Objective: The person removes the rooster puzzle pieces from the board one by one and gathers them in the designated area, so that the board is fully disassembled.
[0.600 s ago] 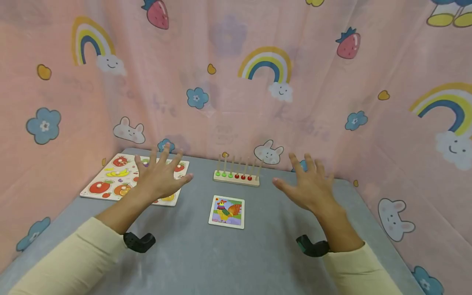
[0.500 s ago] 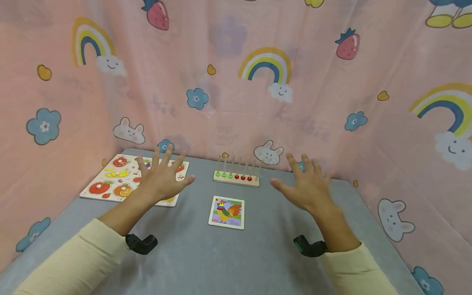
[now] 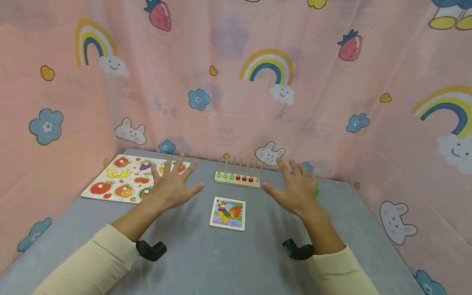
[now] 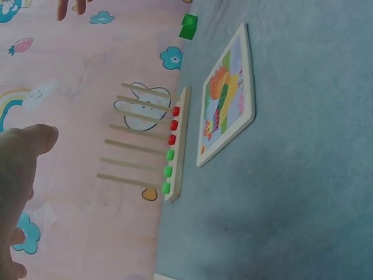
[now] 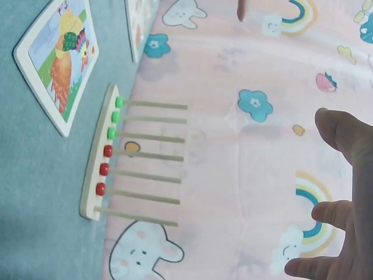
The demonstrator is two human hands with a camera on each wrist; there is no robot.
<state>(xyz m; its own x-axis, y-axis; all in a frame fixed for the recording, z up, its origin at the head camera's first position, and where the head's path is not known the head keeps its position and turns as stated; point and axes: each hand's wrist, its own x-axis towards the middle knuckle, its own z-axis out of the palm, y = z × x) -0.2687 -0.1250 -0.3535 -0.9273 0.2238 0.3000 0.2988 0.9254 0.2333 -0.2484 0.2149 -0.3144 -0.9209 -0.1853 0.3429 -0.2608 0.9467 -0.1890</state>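
Note:
My left hand (image 3: 173,188) hovers with spread fingers above the near right part of a fruit picture board (image 3: 110,176) and holds nothing. To the right, my right hand (image 3: 295,190) is also raised, its fingers spread and nothing in them. Between the hands lies a square rooster picture puzzle (image 3: 227,214) in a white frame. Behind it stands a wooden peg rack (image 3: 237,180) with several upright pegs, three green beads and three red beads at their bases; the rightmost peg bears no visible bead. A green block (image 4: 188,27) sits behind my right hand, mostly hidden in the head view.
Everything rests on a grey cloth-covered table (image 3: 228,266). A pink printed curtain (image 3: 221,41) hangs along its back and both sides. A dark wrist camera (image 3: 151,250) is strapped to my left wrist, and another camera (image 3: 298,250) to my right.
Both hands have drifted inward, the left to the right and the right to the left. The green block now peeks out beside my right hand. The things on the table have stayed put.

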